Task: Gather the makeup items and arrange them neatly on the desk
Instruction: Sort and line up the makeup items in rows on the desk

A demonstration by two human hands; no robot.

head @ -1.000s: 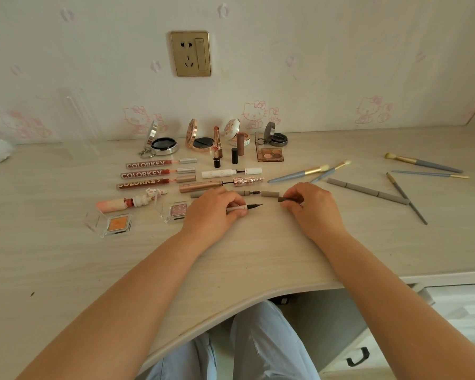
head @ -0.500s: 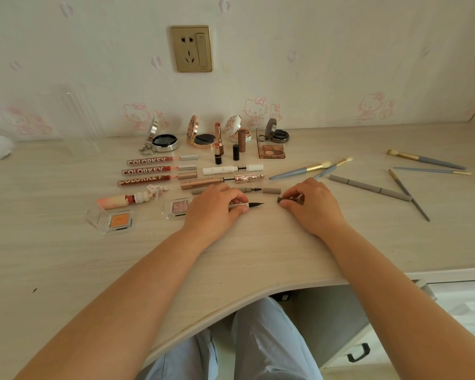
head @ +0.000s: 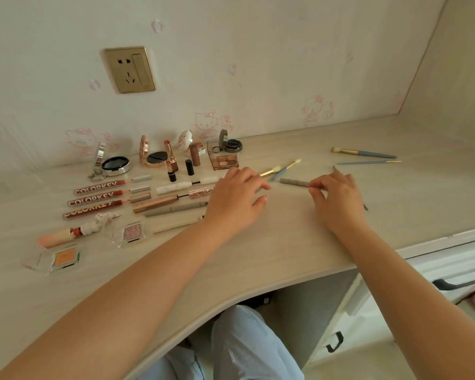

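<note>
Two hands work mid-desk (head: 285, 242) in the head view. The right hand (head: 336, 198) pinches the near end of a grey pencil (head: 294, 182), which lies on the wood beside two brushes (head: 279, 171). The left hand (head: 235, 200) rests palm-down, fingers spread and loose, holding nothing, partly covering the tidy rows of tubes (head: 99, 194) and pens. Two more brushes (head: 368, 157) lie well apart to the right. Dragging the pencil leftward could knock the nearby brushes askew or roll the aligned pens.

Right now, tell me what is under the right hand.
The right hand pinches the grey pencil, whose far end it covers. A thin brush pokes out beyond the hand. The rest beneath is hidden.
</note>
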